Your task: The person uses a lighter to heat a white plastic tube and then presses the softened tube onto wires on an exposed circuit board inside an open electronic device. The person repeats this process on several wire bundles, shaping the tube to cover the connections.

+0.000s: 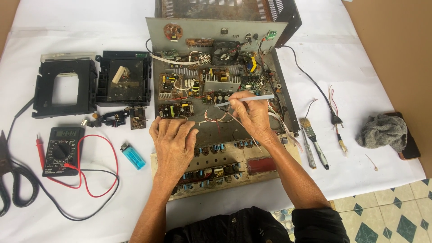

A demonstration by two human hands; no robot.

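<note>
Presently: open amplifier chassis (288, 96) lies under and ahead of both hands. Right hand (254, 118) pinches a grey pen-like probe (245, 100) over its circuit boards (193, 85); left hand (173, 141) rests flat, empty, just beside.

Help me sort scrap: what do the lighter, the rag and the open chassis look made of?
Lighter: translucent blue plastic, glossy. Rag: soft grey cloth, crumpled in folds. Chassis: likely painted sheet metal, thin flat grey panels, stained with rust-like patches.
</note>
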